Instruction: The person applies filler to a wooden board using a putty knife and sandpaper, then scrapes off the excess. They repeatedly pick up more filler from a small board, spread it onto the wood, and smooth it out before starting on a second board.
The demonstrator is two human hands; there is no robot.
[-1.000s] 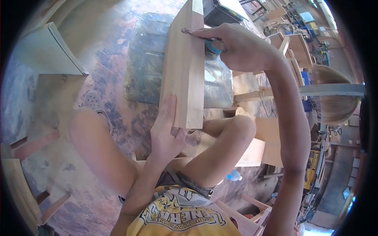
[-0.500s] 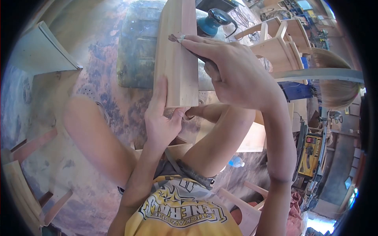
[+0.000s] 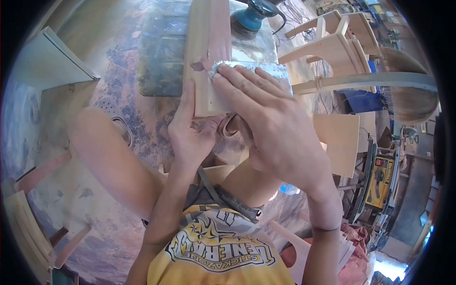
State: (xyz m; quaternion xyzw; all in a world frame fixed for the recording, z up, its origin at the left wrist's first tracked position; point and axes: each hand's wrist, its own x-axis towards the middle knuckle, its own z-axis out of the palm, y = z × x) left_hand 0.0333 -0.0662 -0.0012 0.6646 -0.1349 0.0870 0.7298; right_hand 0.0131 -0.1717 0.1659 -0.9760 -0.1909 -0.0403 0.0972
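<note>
A long squared wooden piece [image 3: 195, 52] points away from me above my lap. My left hand [image 3: 190, 137] grips its near end, with fingers along the left side and the thumb at the end. My right hand [image 3: 280, 123] holds a wide, flat metal scraper [image 3: 273, 70], its fingers spread across the blade. The scraper's left edge meets the wood's top face, where a reddish-brown paste [image 3: 205, 63] gathers in a small lump. Behind the lump, a pinkish film covers the right part of that face. The right thumb is hidden below the blade.
A blue-and-black power sander [image 3: 249, 21] stands beyond the wood. Wooden chair frames [image 3: 323, 45] and a broom [image 3: 408, 90] are on the right. A pale panel [image 3: 52, 59] stands at left. A plastic bottle [image 3: 289, 189] lies by my right leg.
My right hand has moved nearer along the wood and turned, so the scraper's blade now shows. A pinkish film now coats the face behind it. My left hand keeps its grip.
</note>
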